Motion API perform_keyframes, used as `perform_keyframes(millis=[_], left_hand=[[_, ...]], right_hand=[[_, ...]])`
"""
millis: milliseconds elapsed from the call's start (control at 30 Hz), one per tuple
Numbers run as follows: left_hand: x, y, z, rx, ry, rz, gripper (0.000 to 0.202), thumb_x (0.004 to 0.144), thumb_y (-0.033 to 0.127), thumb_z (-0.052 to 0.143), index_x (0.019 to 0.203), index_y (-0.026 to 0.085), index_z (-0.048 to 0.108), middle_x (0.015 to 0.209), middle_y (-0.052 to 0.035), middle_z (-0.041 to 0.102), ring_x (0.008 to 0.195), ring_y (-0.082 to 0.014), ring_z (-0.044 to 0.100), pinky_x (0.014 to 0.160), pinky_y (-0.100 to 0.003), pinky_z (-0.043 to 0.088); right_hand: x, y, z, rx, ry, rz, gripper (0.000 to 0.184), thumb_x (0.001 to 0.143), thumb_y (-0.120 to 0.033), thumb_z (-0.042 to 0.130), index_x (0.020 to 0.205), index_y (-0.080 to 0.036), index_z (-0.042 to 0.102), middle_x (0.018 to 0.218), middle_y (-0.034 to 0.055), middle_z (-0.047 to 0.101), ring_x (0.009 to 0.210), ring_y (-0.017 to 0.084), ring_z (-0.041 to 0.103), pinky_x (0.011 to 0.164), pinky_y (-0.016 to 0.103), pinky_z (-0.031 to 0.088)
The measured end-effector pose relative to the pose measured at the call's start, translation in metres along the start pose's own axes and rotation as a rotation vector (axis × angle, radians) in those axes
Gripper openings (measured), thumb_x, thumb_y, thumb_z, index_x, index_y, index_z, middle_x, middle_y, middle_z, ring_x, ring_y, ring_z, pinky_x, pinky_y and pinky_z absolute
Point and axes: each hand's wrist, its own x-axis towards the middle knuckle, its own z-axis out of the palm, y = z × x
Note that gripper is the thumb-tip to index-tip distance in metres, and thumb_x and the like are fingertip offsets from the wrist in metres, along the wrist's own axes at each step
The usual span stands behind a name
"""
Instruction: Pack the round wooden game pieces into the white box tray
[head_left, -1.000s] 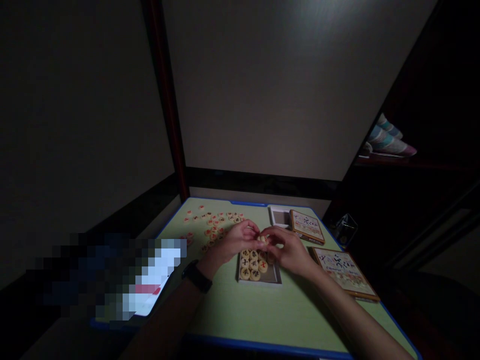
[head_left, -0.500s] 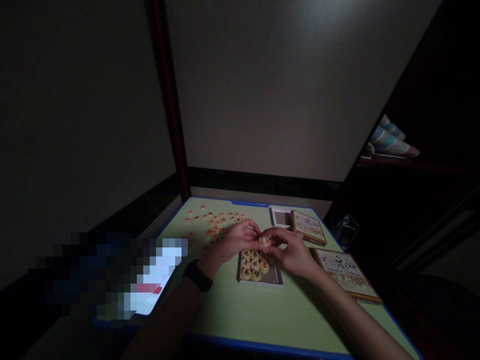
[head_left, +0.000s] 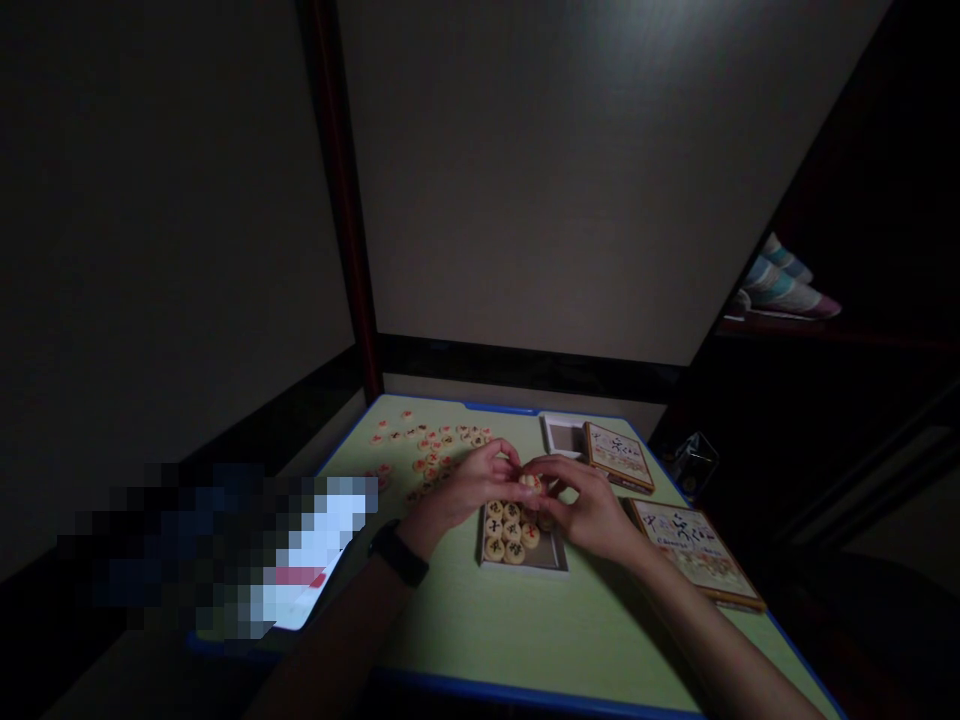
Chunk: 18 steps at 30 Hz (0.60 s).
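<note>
My left hand (head_left: 480, 478), with a dark band at the wrist, and my right hand (head_left: 589, 505) meet above a shallow box (head_left: 551, 556). Between their fingertips they pinch a round Chinese chess piece (head_left: 531, 483) with a red mark; fingers partly cover it, and a second piece may be under it. Inside the box lie rows of Chinese chess pieces (head_left: 512, 532), mostly black-marked, one with a red mark. The far part of the box is hidden behind my hands. Loose chess pieces (head_left: 431, 460) are scattered on the table beyond my left hand.
The green table (head_left: 465, 630) has a blue edge. Two printed Chinese chess box lids (head_left: 619, 455) (head_left: 694, 548) lie at the right, with a second open box (head_left: 562, 434) behind. A lit, pixelated screen (head_left: 319, 550) is at the left; a wall rises behind.
The pinched piece has tipped slightly between my fingertips, and my fingers have closed a little more around it. Otherwise the view has only shifted slightly.
</note>
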Motion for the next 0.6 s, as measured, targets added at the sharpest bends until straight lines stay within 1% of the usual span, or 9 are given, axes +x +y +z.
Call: perform_keyframes(millis=[167, 267, 367, 433, 500, 600], left_hand=[[0.000, 0.000, -0.001, -0.011, -0.028, -0.016, 0.054, 0.053, 0.026, 0.091, 0.087, 0.017, 0.049, 0.074, 0.0028, 0.064, 0.067, -0.0105, 0.063, 0.065, -0.023, 0.046], [0.000, 0.002, -0.001, -0.006, -0.031, -0.027, 0.054, 0.054, 0.028, 0.091, 0.090, 0.016, 0.052, 0.081, -0.0006, 0.067, 0.073, -0.0128, 0.064, 0.071, -0.026, 0.048], [0.001, 0.004, -0.002, 0.042, 0.043, 0.030, 0.048, 0.059, 0.030, 0.089, 0.090, 0.015, 0.056, 0.086, -0.0026, 0.066, 0.080, -0.0135, 0.062, 0.072, -0.025, 0.046], [0.002, 0.004, -0.004, 0.081, 0.124, 0.075, 0.041, 0.065, 0.033, 0.085, 0.088, 0.015, 0.057, 0.085, -0.0022, 0.064, 0.079, -0.0127, 0.060, 0.067, -0.023, 0.043], [0.003, 0.003, -0.005, 0.115, 0.197, 0.101, 0.037, 0.068, 0.036, 0.081, 0.087, 0.016, 0.057, 0.082, -0.0011, 0.062, 0.076, -0.0118, 0.057, 0.060, -0.021, 0.039], [0.005, 0.001, -0.006, 0.136, 0.241, 0.116, 0.034, 0.070, 0.037, 0.079, 0.086, 0.016, 0.057, 0.078, 0.0002, 0.060, 0.070, -0.0107, 0.054, 0.057, -0.021, 0.036]], right_hand=[[-0.001, 0.002, 0.002, -0.027, 0.019, -0.068, 0.017, 0.086, -0.020, 0.061, 0.100, -0.023, 0.070, 0.097, 0.0083, 0.073, 0.087, 0.021, 0.068, 0.074, 0.032, 0.054], [0.000, 0.001, -0.006, -0.080, -0.031, -0.032, 0.022, 0.085, -0.018, 0.061, 0.106, -0.022, 0.068, 0.099, 0.0079, 0.072, 0.085, 0.020, 0.067, 0.074, 0.031, 0.053], [0.000, -0.007, -0.020, -0.188, -0.163, 0.080, 0.026, 0.082, -0.016, 0.063, 0.108, -0.020, 0.065, 0.098, 0.0068, 0.072, 0.080, 0.018, 0.065, 0.072, 0.030, 0.050], [-0.004, -0.015, -0.027, -0.275, -0.267, 0.140, 0.027, 0.080, -0.013, 0.061, 0.106, -0.019, 0.066, 0.095, 0.0055, 0.072, 0.079, 0.018, 0.064, 0.072, 0.029, 0.048], [-0.011, -0.024, -0.028, -0.374, -0.357, 0.183, 0.029, 0.078, -0.010, 0.059, 0.105, -0.019, 0.067, 0.093, 0.0051, 0.071, 0.079, 0.018, 0.064, 0.072, 0.028, 0.046], [-0.021, -0.033, -0.020, -0.533, -0.448, 0.211, 0.030, 0.080, -0.011, 0.057, 0.108, -0.018, 0.066, 0.094, 0.0072, 0.071, 0.080, 0.019, 0.064, 0.070, 0.027, 0.044]])
